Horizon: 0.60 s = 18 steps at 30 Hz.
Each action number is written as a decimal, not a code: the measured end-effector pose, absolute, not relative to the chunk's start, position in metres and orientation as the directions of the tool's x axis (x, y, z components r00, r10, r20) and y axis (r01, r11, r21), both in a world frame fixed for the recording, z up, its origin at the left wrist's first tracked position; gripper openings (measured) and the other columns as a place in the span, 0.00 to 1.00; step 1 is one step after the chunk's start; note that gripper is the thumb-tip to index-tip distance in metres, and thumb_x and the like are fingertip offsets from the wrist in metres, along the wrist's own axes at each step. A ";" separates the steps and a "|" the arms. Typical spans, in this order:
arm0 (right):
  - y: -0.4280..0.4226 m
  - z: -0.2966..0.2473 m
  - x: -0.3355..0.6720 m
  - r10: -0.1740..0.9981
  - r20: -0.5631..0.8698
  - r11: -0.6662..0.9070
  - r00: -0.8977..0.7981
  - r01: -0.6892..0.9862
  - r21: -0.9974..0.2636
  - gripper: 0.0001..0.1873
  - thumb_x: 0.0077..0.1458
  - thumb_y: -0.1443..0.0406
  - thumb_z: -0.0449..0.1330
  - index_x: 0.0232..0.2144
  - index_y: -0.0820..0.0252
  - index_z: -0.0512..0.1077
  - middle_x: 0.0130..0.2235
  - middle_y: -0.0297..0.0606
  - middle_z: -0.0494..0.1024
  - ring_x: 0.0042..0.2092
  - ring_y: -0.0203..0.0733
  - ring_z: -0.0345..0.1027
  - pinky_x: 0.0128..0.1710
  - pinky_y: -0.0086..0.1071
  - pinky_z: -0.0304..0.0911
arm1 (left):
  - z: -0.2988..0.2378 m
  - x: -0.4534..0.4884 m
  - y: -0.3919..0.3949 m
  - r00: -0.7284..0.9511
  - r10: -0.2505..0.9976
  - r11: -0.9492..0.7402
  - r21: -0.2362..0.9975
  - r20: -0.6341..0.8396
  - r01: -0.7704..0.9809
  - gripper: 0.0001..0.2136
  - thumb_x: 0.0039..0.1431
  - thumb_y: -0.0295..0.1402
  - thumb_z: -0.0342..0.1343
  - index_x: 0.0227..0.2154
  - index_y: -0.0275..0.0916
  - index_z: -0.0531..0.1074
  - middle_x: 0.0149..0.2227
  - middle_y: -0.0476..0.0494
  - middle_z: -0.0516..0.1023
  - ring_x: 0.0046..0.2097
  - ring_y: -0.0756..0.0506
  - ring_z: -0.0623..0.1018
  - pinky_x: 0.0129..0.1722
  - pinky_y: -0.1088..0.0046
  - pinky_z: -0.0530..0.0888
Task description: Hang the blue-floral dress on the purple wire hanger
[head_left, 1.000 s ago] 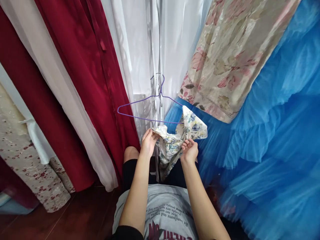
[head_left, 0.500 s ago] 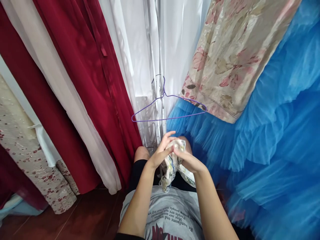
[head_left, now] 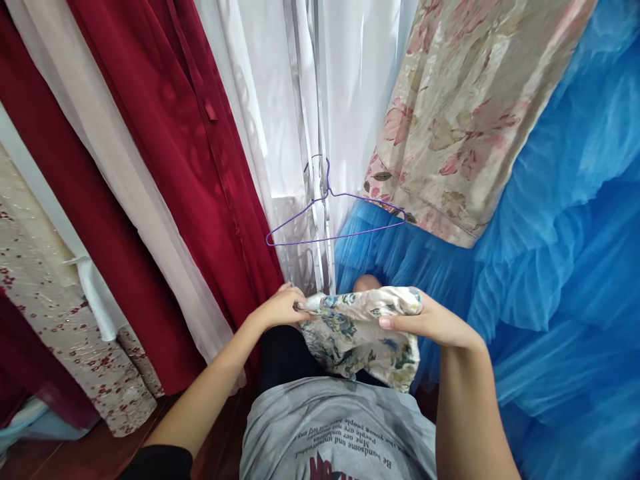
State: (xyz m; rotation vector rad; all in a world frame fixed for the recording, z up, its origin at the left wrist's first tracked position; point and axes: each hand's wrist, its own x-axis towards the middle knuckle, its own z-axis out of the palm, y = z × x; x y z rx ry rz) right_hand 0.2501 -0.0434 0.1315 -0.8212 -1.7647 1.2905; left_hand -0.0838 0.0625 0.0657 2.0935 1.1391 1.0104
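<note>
A white cloth garment with blue and green flowers [head_left: 357,333] is stretched over my lap; I cannot tell what kind of garment it is. My left hand [head_left: 284,307] grips its left upper corner. At the opposite corner, my right hand [head_left: 425,320] is closed on the cloth, the thumb lying on the front and the fingers hidden behind. Beyond the cloth hangs a purple wire hanger [head_left: 335,237] with nothing on it, in front of white drapery with ribbons [head_left: 345,120].
Dark red fabric [head_left: 165,187] and a pale pink length [head_left: 115,160] hang at the left. To the right are a beige floral garment [head_left: 455,147] and blue ruffled tulle [head_left: 565,320]. Brown tiled floor [head_left: 175,427] shows below left.
My hands were close together over the bunched cloth. They have moved apart, left and right, and the cloth is now spread between them.
</note>
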 end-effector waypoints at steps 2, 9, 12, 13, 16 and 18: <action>-0.034 0.144 0.253 0.872 0.225 0.338 -0.434 0.201 -0.920 0.09 0.50 0.61 0.70 0.32 0.61 0.80 0.28 0.35 0.77 0.27 0.37 0.65 0.26 0.28 0.61 | 0.080 -0.111 0.080 0.391 0.885 -0.431 0.767 0.254 0.475 0.11 0.30 0.32 0.74 0.17 0.45 0.76 0.25 0.51 0.80 0.34 0.43 0.79 0.58 0.59 0.68; 0.069 0.163 0.236 0.837 0.509 0.539 -0.200 0.457 -0.708 0.17 0.44 0.64 0.69 0.40 0.60 0.81 0.32 0.37 0.81 0.30 0.41 0.69 0.29 0.30 0.62 | 0.125 -0.173 0.126 0.166 0.834 -0.534 0.697 0.526 0.478 0.11 0.40 0.38 0.71 0.24 0.40 0.78 0.28 0.47 0.81 0.32 0.43 0.77 0.38 0.71 0.73; 0.113 0.160 0.232 0.791 0.597 0.552 -0.136 0.579 -0.600 0.24 0.45 0.66 0.67 0.48 0.61 0.79 0.44 0.44 0.82 0.43 0.49 0.73 0.42 0.35 0.65 | 0.146 -0.178 0.134 0.232 0.782 -0.578 0.534 0.578 0.617 0.12 0.51 0.42 0.65 0.32 0.38 0.78 0.37 0.44 0.83 0.38 0.41 0.78 0.43 0.69 0.71; 0.122 0.158 0.231 0.799 0.578 0.535 -0.164 0.631 -0.561 0.19 0.48 0.65 0.65 0.45 0.62 0.79 0.43 0.45 0.83 0.43 0.49 0.73 0.42 0.35 0.64 | 0.153 -0.178 0.134 0.251 0.764 -0.588 0.483 0.594 0.649 0.11 0.54 0.41 0.62 0.33 0.38 0.78 0.40 0.42 0.82 0.41 0.40 0.78 0.45 0.68 0.71; 0.130 0.151 0.228 0.825 0.517 0.487 -0.228 0.750 -0.447 0.10 0.57 0.63 0.58 0.31 0.63 0.78 0.31 0.43 0.81 0.35 0.45 0.72 0.35 0.32 0.60 | 0.173 -0.164 0.129 0.311 0.682 -0.638 0.331 0.662 0.695 0.07 0.58 0.37 0.57 0.31 0.39 0.74 0.46 0.40 0.80 0.46 0.39 0.76 0.50 0.65 0.69; 0.124 0.146 0.223 0.814 0.537 0.477 -0.223 0.785 -0.396 0.11 0.58 0.64 0.56 0.27 0.62 0.75 0.27 0.41 0.79 0.31 0.43 0.69 0.31 0.31 0.55 | 0.185 -0.146 0.126 0.356 0.634 -0.665 0.249 0.686 0.704 0.05 0.57 0.34 0.56 0.29 0.39 0.72 0.44 0.40 0.80 0.46 0.40 0.75 0.49 0.65 0.69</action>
